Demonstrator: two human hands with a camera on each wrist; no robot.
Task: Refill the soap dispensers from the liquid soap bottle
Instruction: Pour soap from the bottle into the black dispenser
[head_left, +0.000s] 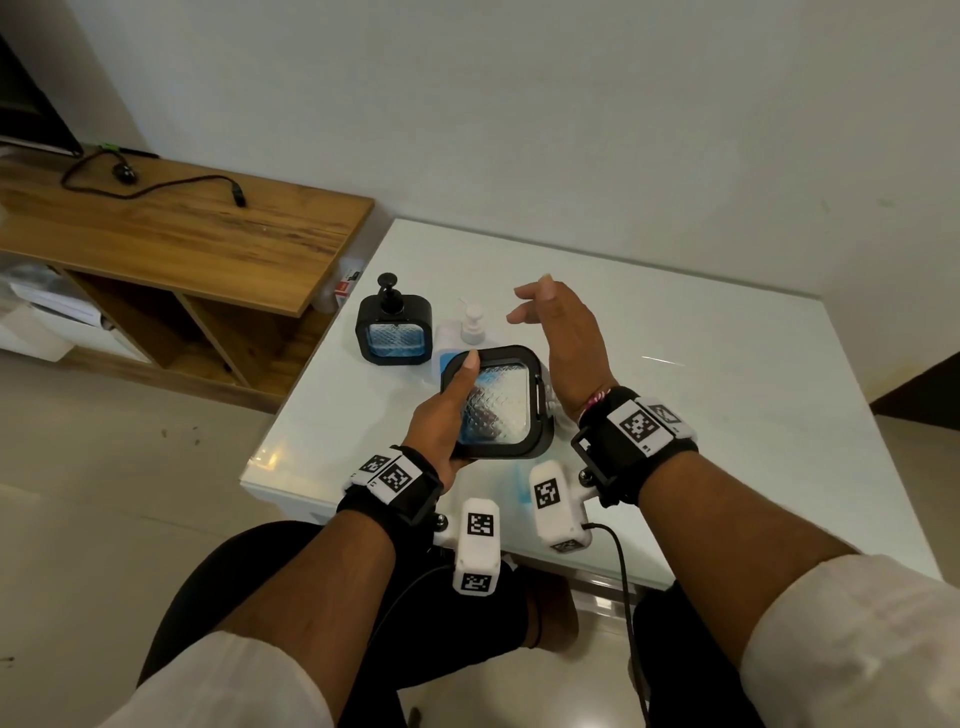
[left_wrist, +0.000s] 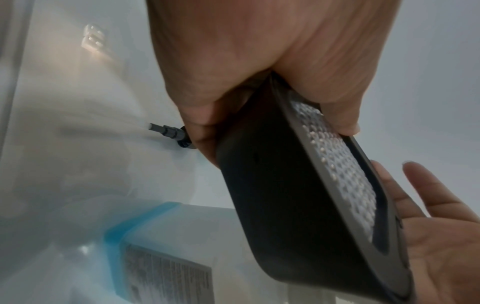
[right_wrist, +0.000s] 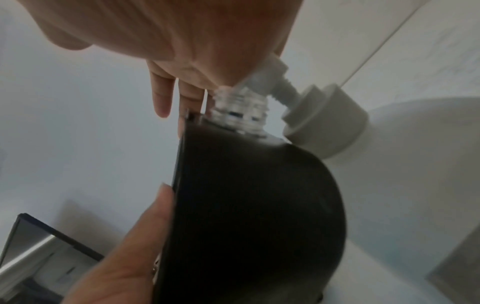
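My left hand (head_left: 448, 415) grips a black square soap dispenser (head_left: 496, 402) with a clear textured window, tilted above the white table (head_left: 701, 364); the thumb lies across the window. The dispenser's clear threaded neck (right_wrist: 239, 112) is bare, with no pump on it. My right hand (head_left: 540, 317) hovers just right of the dispenser, fingers straight and holding nothing. Behind it stands the liquid soap bottle (head_left: 471, 325) with a white pump and blue soap inside (left_wrist: 155, 257). A second black dispenser (head_left: 395, 330) with a pump on top stands to its left.
A wooden shelf unit (head_left: 182, 228) with a black cable (head_left: 156, 189) on it stands left of the table. The white wall (head_left: 571, 130) runs behind the table. A dark pump part (left_wrist: 168, 133) shows past my left fingers.
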